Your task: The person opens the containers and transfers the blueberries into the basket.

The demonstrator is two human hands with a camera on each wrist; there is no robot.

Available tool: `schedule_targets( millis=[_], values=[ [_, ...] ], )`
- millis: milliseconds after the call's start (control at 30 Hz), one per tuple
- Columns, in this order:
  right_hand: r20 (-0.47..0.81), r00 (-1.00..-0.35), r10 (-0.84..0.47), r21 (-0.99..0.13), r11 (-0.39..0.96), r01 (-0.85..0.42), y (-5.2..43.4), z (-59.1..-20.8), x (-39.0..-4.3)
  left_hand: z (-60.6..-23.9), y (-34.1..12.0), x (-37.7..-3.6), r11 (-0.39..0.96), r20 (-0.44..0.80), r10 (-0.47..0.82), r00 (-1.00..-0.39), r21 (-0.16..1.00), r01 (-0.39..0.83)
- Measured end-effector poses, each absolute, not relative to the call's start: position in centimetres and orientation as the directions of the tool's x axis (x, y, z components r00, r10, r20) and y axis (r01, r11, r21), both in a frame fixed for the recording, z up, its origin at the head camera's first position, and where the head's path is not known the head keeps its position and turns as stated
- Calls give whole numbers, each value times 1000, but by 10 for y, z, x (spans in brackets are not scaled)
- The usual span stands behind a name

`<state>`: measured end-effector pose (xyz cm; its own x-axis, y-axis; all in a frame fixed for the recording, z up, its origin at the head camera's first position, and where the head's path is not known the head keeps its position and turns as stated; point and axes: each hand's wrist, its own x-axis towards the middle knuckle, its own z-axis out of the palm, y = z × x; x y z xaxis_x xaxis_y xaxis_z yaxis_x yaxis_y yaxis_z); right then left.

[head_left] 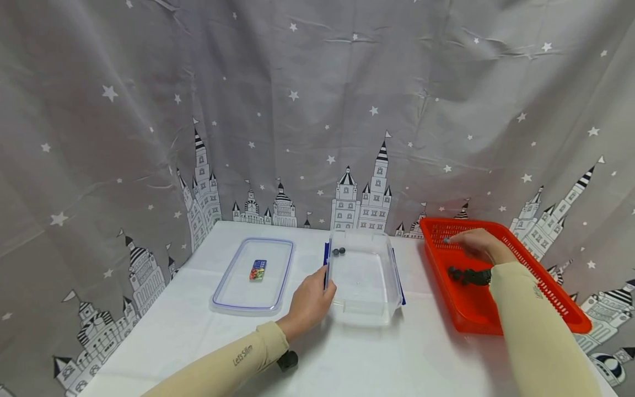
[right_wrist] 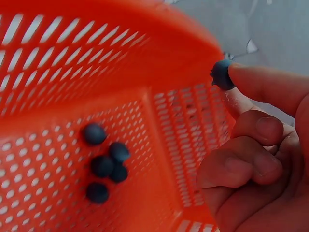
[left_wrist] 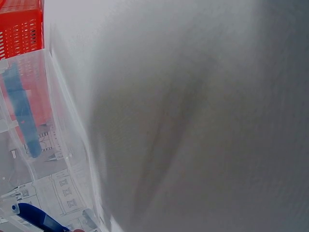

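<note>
A blueberry (right_wrist: 223,75) is pinched between the thumb and forefinger of my right hand (head_left: 480,245), over the red plastic basket (head_left: 441,286). In the right wrist view the other fingers fold toward the palm. Several more blueberries (right_wrist: 102,166) lie together on the basket's perforated floor. My left hand (head_left: 310,300) grips the left side of a clear plastic food container (head_left: 359,309), by its blue latch (left_wrist: 41,217). Two blueberries (head_left: 339,251) sit inside the container near its back left corner. The container is lidless, with blue latches hanging at both sides.
A clear lid (head_left: 233,295) with a blue seal and a printed label (head_left: 258,271) lies on the white table (head_left: 188,331), left of the container. Behind the table hangs a grey curtain (head_left: 307,71) printed with castles and stars. The basket stands at the table's right.
</note>
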<state>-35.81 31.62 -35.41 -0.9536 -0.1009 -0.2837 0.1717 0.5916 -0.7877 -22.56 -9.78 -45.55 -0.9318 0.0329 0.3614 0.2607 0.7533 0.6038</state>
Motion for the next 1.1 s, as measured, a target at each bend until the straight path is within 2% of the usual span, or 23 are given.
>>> schedule_targets(
  millis=[333,567,800,1100],
  values=[
    [-361,-925,-118,-695,696,182,336,-380,-352,-457,-98,-227,759,356,32,-934,599,255],
    [-404,-906,-124,-670,714,201,339,-387,-350,-458,-98,-228,753,373,37,-927,600,271],
    [-391,-911,-130,-656,733,177,338,-387,-348,-458,-98,-229,745,366,41,-930,609,273],
    [-288,-947,-140,-704,702,110,321,-368,-356,-458,-99,-227,744,352,43,-935,613,265]
  ],
)
